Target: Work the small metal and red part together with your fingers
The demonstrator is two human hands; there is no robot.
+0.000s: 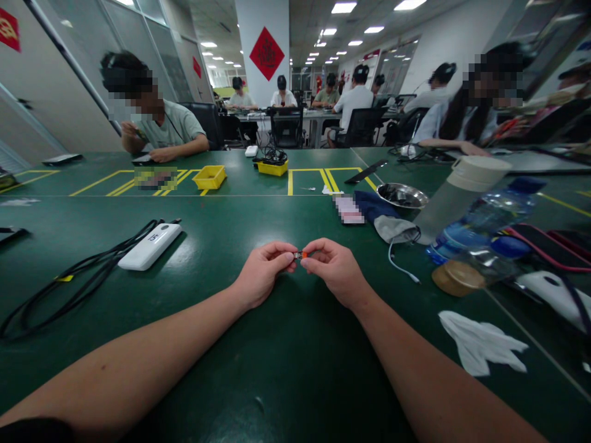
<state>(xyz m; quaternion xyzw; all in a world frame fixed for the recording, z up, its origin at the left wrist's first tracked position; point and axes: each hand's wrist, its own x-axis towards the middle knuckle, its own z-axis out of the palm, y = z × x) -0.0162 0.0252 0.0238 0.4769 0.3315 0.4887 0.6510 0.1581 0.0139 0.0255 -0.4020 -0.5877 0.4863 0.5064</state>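
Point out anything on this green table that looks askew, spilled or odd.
Two things stand out. A clear water bottle with a blue cap lies on its side at the right, not upright. A crumpled white tissue sits loose near the right edge. No spill shows. Both hands, left hand and right hand, pinch a small orange part.

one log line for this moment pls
left hand: pinching small orange part | right hand: pinching same part | surface: green table | nearby: white power bank
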